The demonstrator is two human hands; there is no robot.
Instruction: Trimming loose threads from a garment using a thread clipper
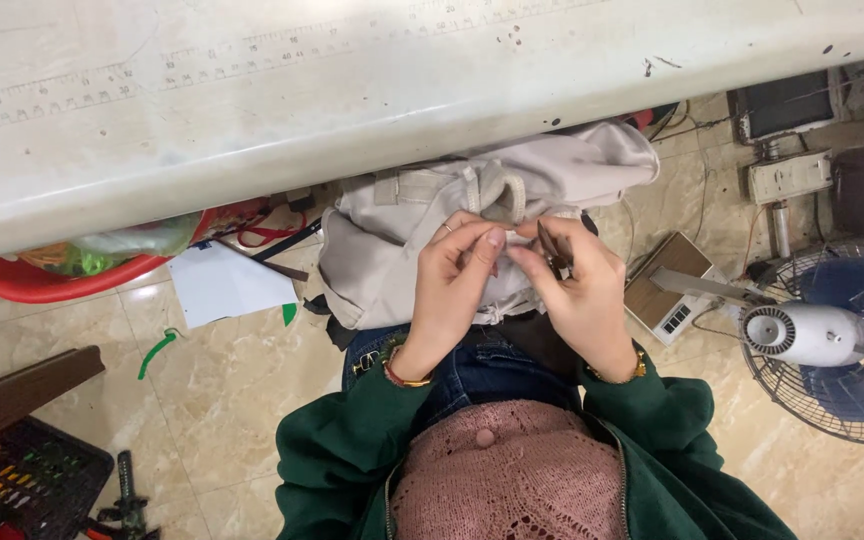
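Note:
A pale grey garment (392, 250) lies bunched on my lap, partly under the table's edge, with a waistband and belt loops showing. My left hand (452, 290) pinches a fold of the garment between thumb and fingers; a ring and a gold bangle show on it. My right hand (577, 290) holds a small dark snipping tool (552, 250) close to the same spot, its tip pointing toward the cloth. Both hands nearly touch. I wear a dark green jacket, a pink knitted top and jeans.
A long white table (252, 100) with ruler marks spans the top. Below it stand a red basin (52, 280) with a plastic bag, white paper (227, 285) and a green scrap on the tiled floor. A floor fan (832, 340) stands right, a black crate (22, 480) lower left.

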